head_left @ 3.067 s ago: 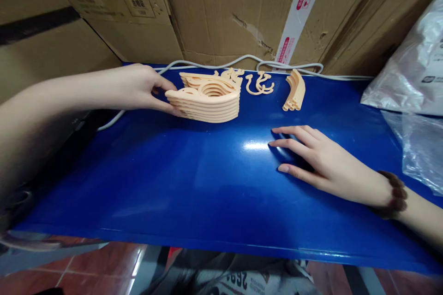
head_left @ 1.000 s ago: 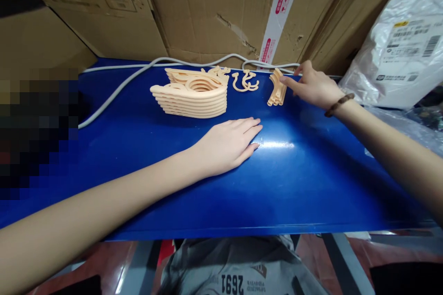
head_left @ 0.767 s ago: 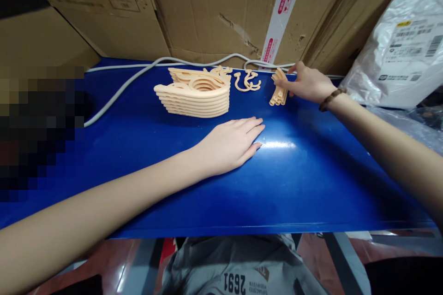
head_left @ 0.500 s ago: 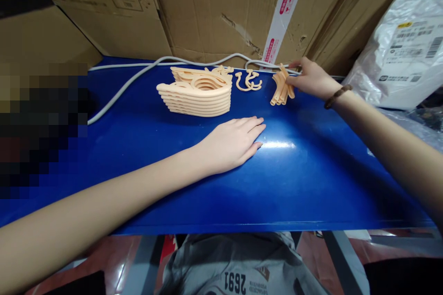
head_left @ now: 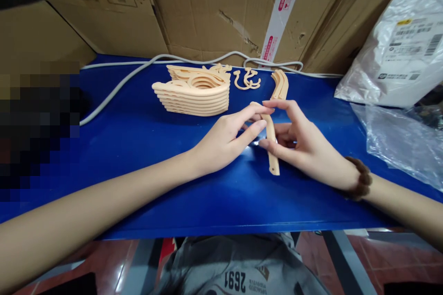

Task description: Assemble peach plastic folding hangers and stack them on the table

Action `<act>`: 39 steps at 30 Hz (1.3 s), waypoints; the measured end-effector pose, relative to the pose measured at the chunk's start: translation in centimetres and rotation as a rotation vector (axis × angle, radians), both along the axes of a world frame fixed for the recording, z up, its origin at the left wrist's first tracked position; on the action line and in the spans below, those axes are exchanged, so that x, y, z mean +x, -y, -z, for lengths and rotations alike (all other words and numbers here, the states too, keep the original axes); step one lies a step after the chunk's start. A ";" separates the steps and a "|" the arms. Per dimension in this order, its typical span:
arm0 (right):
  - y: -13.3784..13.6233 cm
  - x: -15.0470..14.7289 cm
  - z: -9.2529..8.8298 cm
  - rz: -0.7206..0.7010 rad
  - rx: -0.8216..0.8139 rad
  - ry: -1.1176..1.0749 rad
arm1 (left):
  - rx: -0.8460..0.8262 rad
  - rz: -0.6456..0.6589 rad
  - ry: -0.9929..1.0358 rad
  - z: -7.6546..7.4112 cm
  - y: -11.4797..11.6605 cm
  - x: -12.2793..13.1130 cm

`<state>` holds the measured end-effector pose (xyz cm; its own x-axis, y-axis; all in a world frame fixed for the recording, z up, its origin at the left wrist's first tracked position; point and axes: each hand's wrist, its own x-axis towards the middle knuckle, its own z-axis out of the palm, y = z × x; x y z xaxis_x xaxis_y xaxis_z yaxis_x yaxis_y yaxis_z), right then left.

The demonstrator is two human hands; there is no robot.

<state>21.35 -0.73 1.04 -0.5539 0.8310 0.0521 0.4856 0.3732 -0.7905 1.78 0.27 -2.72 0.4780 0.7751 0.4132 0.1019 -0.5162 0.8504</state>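
Above the blue table, a beige curved plastic hanger arm (head_left: 272,147) is between my hands, its lower end tilted toward me. The fingers and thumb of my left hand (head_left: 228,136) grip it near the upper end. My right hand (head_left: 301,143) pinches it from the right side, thumb across its middle. Just beyond, more hanger arms (head_left: 280,84) lie in a small pile. Loose beige hanger hooks (head_left: 247,79) rest left of that pile. Farther left is a stack of beige hanger pieces (head_left: 192,94), with other small parts behind it.
A grey cable (head_left: 129,87) runs along the back of the blue table (head_left: 166,198). Cardboard boxes (head_left: 214,14) form a wall behind. At the right stand a white plastic parcel (head_left: 398,50) and a clear plastic bag (head_left: 398,140).
My right hand has come from the back pile toward me with one hanger arm. My left hand has lifted from lying flat on the table and now grips that piece too.
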 end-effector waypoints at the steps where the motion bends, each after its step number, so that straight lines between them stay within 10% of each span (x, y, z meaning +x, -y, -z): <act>1: 0.3 -0.1 0.2 -0.003 0.000 -0.012 | -0.032 0.007 0.023 0.0 0.0 0.0; 6: -1.9 0.3 0.1 -0.046 0.016 -0.005 | -0.171 -0.004 0.134 0.4 -0.3 0.1; 12: -9.4 0.5 -2.0 0.090 0.503 0.349 | -0.179 -0.033 0.103 0.1 0.1 0.2; 16: -14.1 -1.2 -2.1 0.006 0.800 0.727 | -0.019 -0.069 -0.071 -0.1 0.2 0.0; 23: -19.3 -4.8 -0.3 -0.106 0.781 0.702 | 0.311 -0.045 -0.443 -0.1 0.4 -0.5; 32: -21.0 -6.7 0.4 -0.233 0.566 0.402 | 0.384 -0.084 -0.560 0.0 0.6 -0.3; 39: -18.5 -4.2 -3.1 -0.222 0.702 0.472 | 0.346 -0.204 -0.617 -0.6 0.8 -0.2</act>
<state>17.14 17.73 4.13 -0.7918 0.5632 0.2363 0.5625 0.8232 -0.0772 1.57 -0.57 -2.10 0.5632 0.7471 0.3530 0.6316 -0.6647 0.3990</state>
